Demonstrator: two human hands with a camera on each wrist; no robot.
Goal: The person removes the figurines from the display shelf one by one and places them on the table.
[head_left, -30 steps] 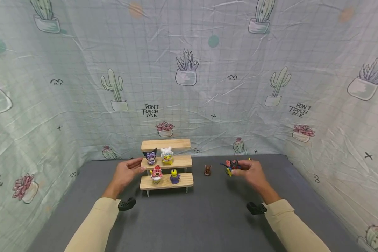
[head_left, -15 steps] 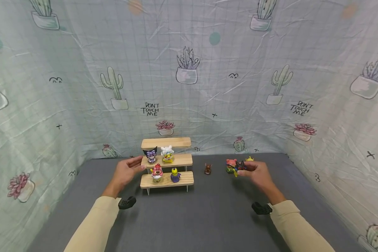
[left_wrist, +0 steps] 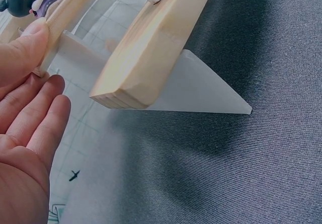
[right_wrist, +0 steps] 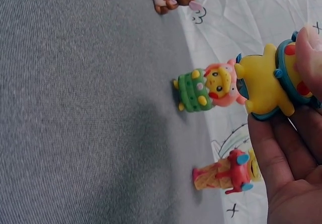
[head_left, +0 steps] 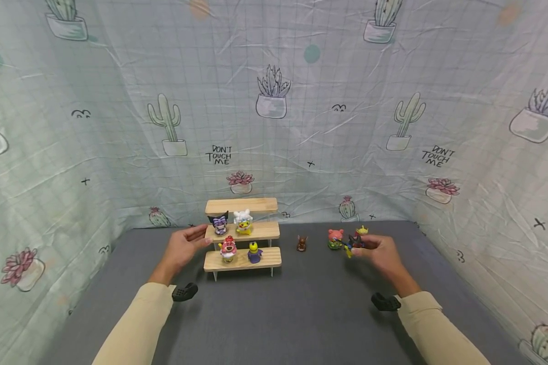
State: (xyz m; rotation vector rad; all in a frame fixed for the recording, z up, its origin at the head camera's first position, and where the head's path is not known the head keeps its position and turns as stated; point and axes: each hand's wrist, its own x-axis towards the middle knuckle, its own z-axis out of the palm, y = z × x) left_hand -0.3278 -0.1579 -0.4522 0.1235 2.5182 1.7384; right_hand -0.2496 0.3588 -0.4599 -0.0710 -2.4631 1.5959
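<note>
My left hand (head_left: pixel 179 253) pinches the left end of the middle tier of a three-tier wooden display stand (head_left: pixel 266 230), thumb above and fingers below. My right hand (head_left: pixel 380 256) holds a yellow figurine (right_wrist: pixel 266 80) with a blue hood by thumb and fingers, raised off the table. Behind it stand a pink-hooded figurine in green (right_wrist: pixel 196 90) and a red-and-yellow figurine on a cone-like base (right_wrist: pixel 221 176). On the middle tier are a black-and-purple figurine (head_left: pixel 219 224) and a white-hooded yellow one (head_left: pixel 244 223). The lower tier bears a pink bear figurine (head_left: pixel 228 249) and a purple-caped one (head_left: pixel 254 253).
A small brown figurine (head_left: pixel 302 244) stands on the grey tabletop (head_left: pixel 274 319), right of the stand. A cloth backdrop (head_left: pixel 310 126) printed with cacti rises behind and on both sides. The stand rests on pale triangular legs (left_wrist: pixel 201 88).
My right hand has shifted rightward with the blue-hooded figurine, so the pink-hooded figurine behind shows fully. My left hand keeps its grip on the stand. The head view has tilted slightly.
</note>
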